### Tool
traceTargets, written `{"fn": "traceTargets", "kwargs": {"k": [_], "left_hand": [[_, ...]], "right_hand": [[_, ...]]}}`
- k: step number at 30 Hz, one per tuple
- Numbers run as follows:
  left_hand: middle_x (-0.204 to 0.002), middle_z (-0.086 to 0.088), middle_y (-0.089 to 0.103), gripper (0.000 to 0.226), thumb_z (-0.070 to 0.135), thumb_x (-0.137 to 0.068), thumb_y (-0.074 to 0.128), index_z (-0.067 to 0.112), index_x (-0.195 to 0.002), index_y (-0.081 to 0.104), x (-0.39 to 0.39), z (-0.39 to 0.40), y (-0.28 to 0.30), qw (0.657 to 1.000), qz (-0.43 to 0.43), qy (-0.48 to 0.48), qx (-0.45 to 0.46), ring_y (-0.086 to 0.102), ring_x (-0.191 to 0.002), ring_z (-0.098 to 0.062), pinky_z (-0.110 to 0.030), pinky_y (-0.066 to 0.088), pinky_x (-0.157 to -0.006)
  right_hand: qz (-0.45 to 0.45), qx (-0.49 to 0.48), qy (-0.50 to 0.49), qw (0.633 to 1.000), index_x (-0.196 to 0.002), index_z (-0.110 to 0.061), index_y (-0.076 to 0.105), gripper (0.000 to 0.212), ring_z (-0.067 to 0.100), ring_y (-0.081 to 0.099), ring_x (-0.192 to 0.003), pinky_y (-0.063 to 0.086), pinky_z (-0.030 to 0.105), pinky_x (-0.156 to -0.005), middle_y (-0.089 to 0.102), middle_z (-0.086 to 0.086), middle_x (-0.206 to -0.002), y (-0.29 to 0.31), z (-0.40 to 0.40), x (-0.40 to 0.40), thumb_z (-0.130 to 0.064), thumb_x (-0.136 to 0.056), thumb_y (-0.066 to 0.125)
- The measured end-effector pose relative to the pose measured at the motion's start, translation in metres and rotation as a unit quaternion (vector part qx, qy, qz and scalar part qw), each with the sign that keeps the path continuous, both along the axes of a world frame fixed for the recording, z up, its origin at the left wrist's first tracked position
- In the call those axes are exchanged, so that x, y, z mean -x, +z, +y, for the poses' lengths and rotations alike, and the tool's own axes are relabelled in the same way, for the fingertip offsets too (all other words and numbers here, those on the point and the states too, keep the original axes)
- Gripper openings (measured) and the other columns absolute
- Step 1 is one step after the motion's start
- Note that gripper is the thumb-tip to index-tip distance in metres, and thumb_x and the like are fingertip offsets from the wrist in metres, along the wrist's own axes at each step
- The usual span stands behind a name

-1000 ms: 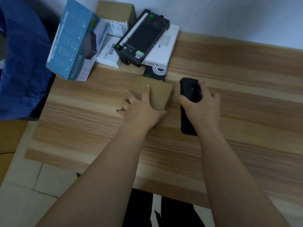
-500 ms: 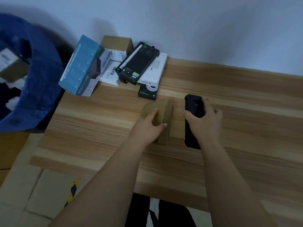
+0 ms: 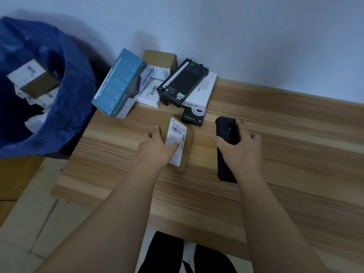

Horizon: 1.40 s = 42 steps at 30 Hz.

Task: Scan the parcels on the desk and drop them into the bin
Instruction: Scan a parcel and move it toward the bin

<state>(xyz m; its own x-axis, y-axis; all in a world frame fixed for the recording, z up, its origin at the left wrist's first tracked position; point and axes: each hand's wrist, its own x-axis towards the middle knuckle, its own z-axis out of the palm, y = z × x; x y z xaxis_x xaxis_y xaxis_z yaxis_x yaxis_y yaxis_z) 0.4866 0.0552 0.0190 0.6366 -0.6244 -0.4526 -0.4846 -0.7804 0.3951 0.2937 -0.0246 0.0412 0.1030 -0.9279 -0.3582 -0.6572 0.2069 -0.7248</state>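
Centre frame, on the wooden worktop (image 3: pixel 275 174): left hand (image 3: pixel 157 148) gripping a brown parcel (image 3: pixel 177 142), thumb on its white label (image 3: pixel 176 140) reading "516-A03-36 368" above a barcode. Just right, apart from it: right hand (image 3: pixel 239 148) curled round a black scanner (image 3: pixel 226 138). Farther back, against the wall: piled boxes, a teal box (image 3: pixel 118 87) marked "MULTI PORT USB CHARGING STATION", a black box (image 3: pixel 183 83), a white box (image 3: pixel 201 93). Upper left: blue bin (image 3: pixel 69 95) holding labelled parcels.
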Motion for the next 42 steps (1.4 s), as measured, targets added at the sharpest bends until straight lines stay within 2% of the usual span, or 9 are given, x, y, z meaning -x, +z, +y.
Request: {"fn": "traceTargets", "kwargs": {"k": [4,10,13,20,25,29,35,39,42], "left_hand": [[-0.156,-0.014,0.018,0.105,0.061,-0.081,0.068,0.017,-0.157,0.011,-0.007,0.004,-0.012,1.000,0.001,0.014,-0.011,0.032,-0.139,-0.037,-0.048,0.034,-0.111],[-0.155,-0.011,0.009,0.114,0.057,-0.074,0.077,0.020,-0.157,0.008,-0.019,-0.003,-0.039,0.990,0.096,0.102,0.001,0.028,-0.140,-0.037,-0.047,0.034,-0.111],[-0.156,-0.010,0.005,0.123,0.058,-0.069,0.081,0.024,-0.157,0.003,-0.015,-0.004,-0.048,0.991,0.094,0.098,0.004,0.022,-0.142,-0.036,-0.049,0.032,-0.113],[-0.156,-0.005,-0.013,0.151,0.058,-0.050,0.091,0.038,-0.151,-0.020,0.006,0.015,-0.071,0.994,0.098,0.034,-0.039,0.003,-0.144,-0.032,-0.055,0.024,-0.116],[-0.156,-0.007,-0.002,0.140,0.040,-0.058,0.094,0.036,-0.155,-0.007,0.007,0.028,-0.086,0.996,0.073,0.036,0.038,0.020,-0.140,-0.031,-0.048,0.032,-0.114],[-0.157,-0.008,0.003,0.135,0.035,-0.060,0.093,0.032,-0.157,0.001,0.010,0.028,-0.094,0.993,0.055,0.046,0.092,0.029,-0.137,-0.028,-0.043,0.036,-0.109],[-0.158,-0.007,0.004,0.130,0.030,-0.063,0.093,0.031,-0.158,0.004,0.013,0.025,-0.087,0.994,0.002,0.027,0.111,0.022,-0.142,-0.026,-0.042,0.035,-0.111],[-0.158,-0.015,0.003,0.128,0.025,-0.067,0.091,0.030,-0.158,0.000,0.009,0.025,-0.066,0.988,-0.077,-0.040,0.127,0.021,-0.142,-0.031,-0.049,0.035,-0.113],[-0.157,-0.017,0.006,0.125,0.024,-0.071,0.088,0.028,-0.158,-0.002,0.000,0.022,-0.039,0.979,-0.136,-0.091,0.124,0.023,-0.139,-0.034,-0.051,0.036,-0.110]], "right_hand": [[0.008,-0.001,-0.007,1.000,-0.150,-0.047,0.032,0.074,0.018,0.050,-0.101,0.049,0.038,-0.087,0.033,-0.004,-0.142,-0.005,0.004,-0.007,-0.049,-0.085,0.068],[0.016,-0.015,-0.009,1.000,-0.150,-0.047,0.032,0.076,0.019,0.054,-0.102,0.050,0.037,-0.086,0.034,-0.004,-0.140,-0.019,0.008,-0.019,-0.048,-0.084,0.068],[0.015,-0.022,-0.008,1.000,-0.151,-0.046,0.031,0.076,0.020,0.055,-0.105,0.047,0.035,-0.081,0.033,-0.003,-0.141,-0.026,0.008,-0.019,-0.048,-0.084,0.067],[0.018,-0.023,-0.008,1.000,-0.150,-0.048,0.032,0.076,0.021,0.055,-0.108,0.050,0.038,-0.085,0.032,-0.004,-0.142,-0.034,0.000,-0.016,-0.048,-0.083,0.068],[0.035,-0.019,0.015,0.999,-0.150,-0.049,0.031,0.076,0.022,0.056,-0.109,0.053,0.044,-0.089,0.033,-0.004,-0.143,-0.035,-0.005,-0.022,-0.050,-0.083,0.067],[0.038,-0.012,0.051,0.998,-0.149,-0.049,0.031,0.075,0.020,0.055,-0.109,0.052,0.040,-0.088,0.033,-0.006,-0.142,-0.037,-0.006,-0.026,-0.051,-0.083,0.067],[0.058,0.009,0.132,0.990,-0.150,-0.048,0.032,0.075,0.019,0.054,-0.114,0.046,0.034,-0.083,0.033,-0.009,-0.142,-0.029,-0.005,-0.030,-0.051,-0.083,0.066],[0.063,0.006,0.203,0.977,-0.150,-0.048,0.031,0.075,0.019,0.053,-0.110,0.041,0.031,-0.079,0.034,-0.008,-0.140,-0.003,-0.006,-0.031,-0.051,-0.083,0.065],[0.085,0.012,0.264,0.961,-0.150,-0.049,0.031,0.076,0.023,0.053,-0.109,0.045,0.033,-0.082,0.037,-0.006,-0.138,0.026,-0.011,-0.030,-0.052,-0.082,0.064]]}}
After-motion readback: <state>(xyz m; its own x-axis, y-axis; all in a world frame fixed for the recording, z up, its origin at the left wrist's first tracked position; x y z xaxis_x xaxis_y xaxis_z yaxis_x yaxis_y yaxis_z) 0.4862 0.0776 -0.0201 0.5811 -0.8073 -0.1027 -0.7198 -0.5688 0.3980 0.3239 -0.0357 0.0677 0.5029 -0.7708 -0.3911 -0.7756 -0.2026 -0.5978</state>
